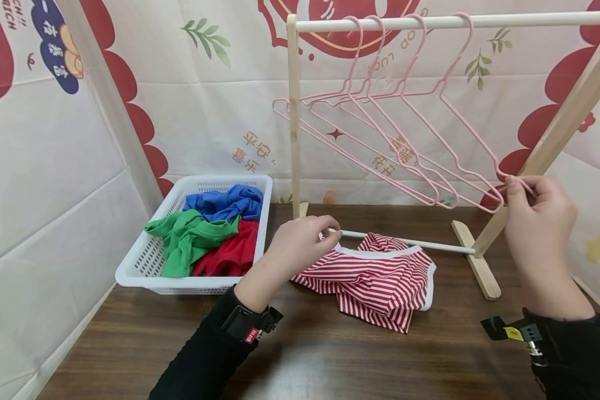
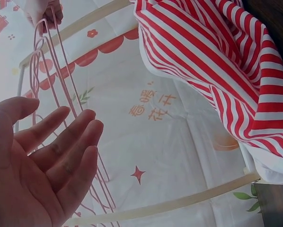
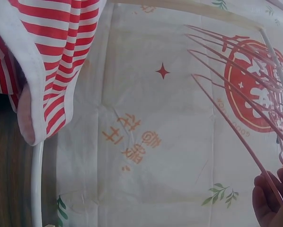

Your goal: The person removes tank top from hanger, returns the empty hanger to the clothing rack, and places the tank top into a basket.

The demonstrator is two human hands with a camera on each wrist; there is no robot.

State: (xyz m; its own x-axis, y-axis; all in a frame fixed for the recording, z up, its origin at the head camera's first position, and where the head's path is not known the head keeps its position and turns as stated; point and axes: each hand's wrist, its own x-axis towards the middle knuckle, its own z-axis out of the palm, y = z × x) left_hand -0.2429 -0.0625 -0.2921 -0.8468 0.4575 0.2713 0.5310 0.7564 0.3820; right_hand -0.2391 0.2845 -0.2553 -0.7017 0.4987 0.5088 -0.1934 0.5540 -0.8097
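Note:
Several pink hangers [image 1: 415, 72] hang by their hooks from the white rail of a small clothes rack. My right hand [image 1: 540, 239] pinches the lower corner of the rightmost hanger [image 3: 241, 127], which stays hooked on the rail. A red-and-white striped garment with white trim [image 1: 380, 278] lies crumpled on the table beneath the hangers. Over its left end is my left hand [image 1: 300, 244], fingers loosely bent. In the left wrist view, that left hand [image 2: 51, 161] shows a bare palm and spread fingers, apart from the striped garment [image 2: 212, 61].
A white perforated basket [image 1: 135, 272] at the left contains a blue garment [image 1: 225, 203], a green garment [image 1: 190, 236] and a red garment [image 1: 235, 250]. The rack's wooden foot [image 1: 475, 261] stands at the right. A printed cloth [image 1: 205, 122] forms the backdrop.

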